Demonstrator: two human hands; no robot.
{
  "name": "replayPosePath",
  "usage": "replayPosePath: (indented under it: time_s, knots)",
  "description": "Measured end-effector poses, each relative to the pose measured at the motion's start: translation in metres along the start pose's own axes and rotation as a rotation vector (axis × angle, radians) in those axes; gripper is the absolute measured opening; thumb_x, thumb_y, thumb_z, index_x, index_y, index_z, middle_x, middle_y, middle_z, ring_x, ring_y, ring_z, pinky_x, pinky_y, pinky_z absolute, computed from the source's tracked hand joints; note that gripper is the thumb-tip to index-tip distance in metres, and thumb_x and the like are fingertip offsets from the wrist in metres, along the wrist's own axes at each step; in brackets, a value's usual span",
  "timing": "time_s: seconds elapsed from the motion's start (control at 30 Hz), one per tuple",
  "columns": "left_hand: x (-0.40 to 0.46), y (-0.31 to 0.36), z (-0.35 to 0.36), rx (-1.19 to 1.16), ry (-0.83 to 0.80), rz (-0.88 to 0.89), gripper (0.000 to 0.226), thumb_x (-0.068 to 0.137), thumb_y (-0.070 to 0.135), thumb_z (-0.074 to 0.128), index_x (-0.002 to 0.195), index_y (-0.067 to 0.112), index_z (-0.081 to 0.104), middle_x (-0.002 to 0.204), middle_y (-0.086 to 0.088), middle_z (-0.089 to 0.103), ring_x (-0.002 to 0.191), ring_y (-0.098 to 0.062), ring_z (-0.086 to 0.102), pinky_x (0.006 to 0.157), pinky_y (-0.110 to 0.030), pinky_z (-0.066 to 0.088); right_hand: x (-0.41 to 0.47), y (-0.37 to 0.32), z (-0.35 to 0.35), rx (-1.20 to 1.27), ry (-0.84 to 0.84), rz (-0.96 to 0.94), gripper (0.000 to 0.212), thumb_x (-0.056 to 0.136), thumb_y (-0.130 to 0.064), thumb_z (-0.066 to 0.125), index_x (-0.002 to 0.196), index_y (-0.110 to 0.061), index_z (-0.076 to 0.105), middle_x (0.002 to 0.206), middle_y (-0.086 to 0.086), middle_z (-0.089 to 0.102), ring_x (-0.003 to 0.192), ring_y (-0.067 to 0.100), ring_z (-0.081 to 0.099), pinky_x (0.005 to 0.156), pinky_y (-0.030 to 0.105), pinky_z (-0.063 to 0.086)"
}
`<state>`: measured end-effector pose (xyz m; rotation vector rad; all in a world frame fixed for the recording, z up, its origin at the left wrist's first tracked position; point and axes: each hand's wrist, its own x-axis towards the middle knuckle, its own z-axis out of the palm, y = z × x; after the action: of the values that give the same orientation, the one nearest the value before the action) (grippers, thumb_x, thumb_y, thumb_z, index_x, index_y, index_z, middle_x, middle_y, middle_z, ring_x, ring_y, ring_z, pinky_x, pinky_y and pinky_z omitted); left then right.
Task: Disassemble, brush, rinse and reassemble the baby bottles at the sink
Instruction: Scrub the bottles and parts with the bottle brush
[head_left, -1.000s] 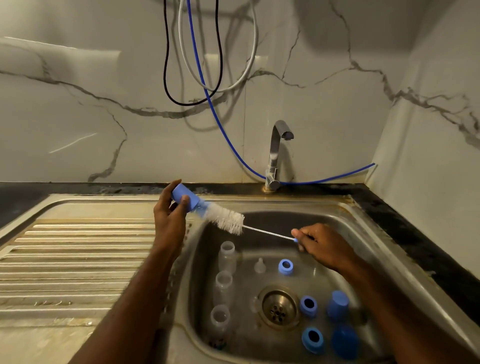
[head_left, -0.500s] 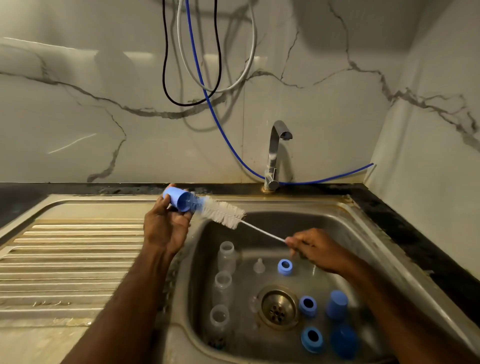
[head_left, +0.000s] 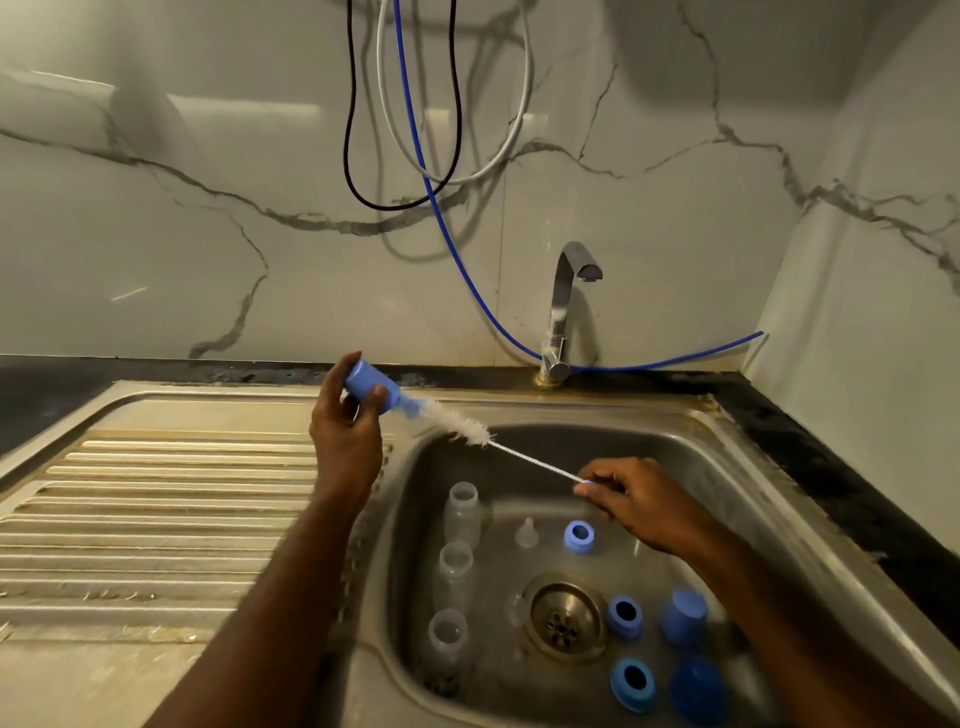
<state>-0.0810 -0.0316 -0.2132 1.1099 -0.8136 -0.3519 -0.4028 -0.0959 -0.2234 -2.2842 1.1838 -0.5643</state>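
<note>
My left hand (head_left: 347, 431) grips a blue bottle cap (head_left: 368, 385) above the sink's left rim. The white bristles of a bottle brush (head_left: 462, 426) reach into the cap's mouth. Its thin wire handle runs down to my right hand (head_left: 631, 499), which pinches the end. In the steel sink (head_left: 691, 452) three clear bottles (head_left: 460, 512) lie in a row on the left. A clear teat (head_left: 526, 532) and a blue ring (head_left: 579, 537) lie behind the drain (head_left: 563, 618). Two more blue rings (head_left: 625, 614) and two blue caps (head_left: 683, 618) sit to the right of the drain.
A ribbed steel draining board (head_left: 156, 514) lies left of the sink. The tap (head_left: 563, 312) stands behind the basin, with no water running. A blue hose (head_left: 457, 244) and black and white cables hang on the marble wall. A dark counter edges the right side.
The cap in my left hand shifted slightly left and back while the brush slid in and out of its mouth; my right hand moved along with the handle.
</note>
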Motion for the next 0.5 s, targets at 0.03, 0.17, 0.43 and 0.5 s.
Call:
replayPosePath:
  time_s: [0.03, 0.17, 0.43, 0.5]
  knots:
    - [-0.001, 0.000, 0.002, 0.057, -0.021, 0.038, 0.052, 0.095, 0.001, 0.061, 0.143, 0.020, 0.051, 0.136, 0.001, 0.051, 0.108, -0.008, 0.064, 0.085, -0.016, 0.056, 0.001, 0.003, -0.001, -0.034, 0.015, 0.011, 0.012, 0.099, -0.033, 0.059, 0.099, -0.034, 0.071, 0.082, -0.014, 0.070, 0.075, 0.002, 0.065, 0.075, 0.027, 0.055]
    - [0.000, 0.001, 0.002, 0.212, 0.024, 0.175, 0.055, 0.094, -0.002, 0.061, 0.142, 0.022, 0.049, 0.140, -0.003, 0.051, 0.118, -0.010, 0.059, 0.092, -0.021, 0.053, 0.004, 0.021, -0.015, -0.144, 0.005, 0.051, 0.014, 0.100, -0.034, 0.056, 0.096, -0.034, 0.069, 0.087, -0.009, 0.069, 0.081, 0.006, 0.064, 0.083, 0.038, 0.055]
    - [-0.022, 0.000, 0.023, -0.419, 0.114, -0.481, 0.030, 0.091, 0.006, 0.069, 0.118, 0.012, 0.059, 0.119, -0.016, 0.069, 0.101, -0.025, 0.073, 0.086, -0.039, 0.061, 0.003, 0.014, -0.014, 0.101, 0.075, 0.034, 0.033, 0.104, -0.029, 0.047, 0.076, -0.022, 0.062, 0.071, 0.002, 0.061, 0.069, 0.010, 0.057, 0.076, 0.042, 0.051]
    - [-0.034, 0.003, 0.038, -0.432, 0.001, -0.508, 0.033, 0.091, 0.007, 0.068, 0.123, 0.009, 0.061, 0.117, -0.015, 0.071, 0.101, -0.025, 0.074, 0.081, -0.037, 0.063, 0.003, 0.001, -0.007, 0.058, 0.069, 0.015, 0.037, 0.104, -0.035, 0.046, 0.072, -0.021, 0.059, 0.062, -0.007, 0.056, 0.061, 0.001, 0.051, 0.069, 0.031, 0.046]
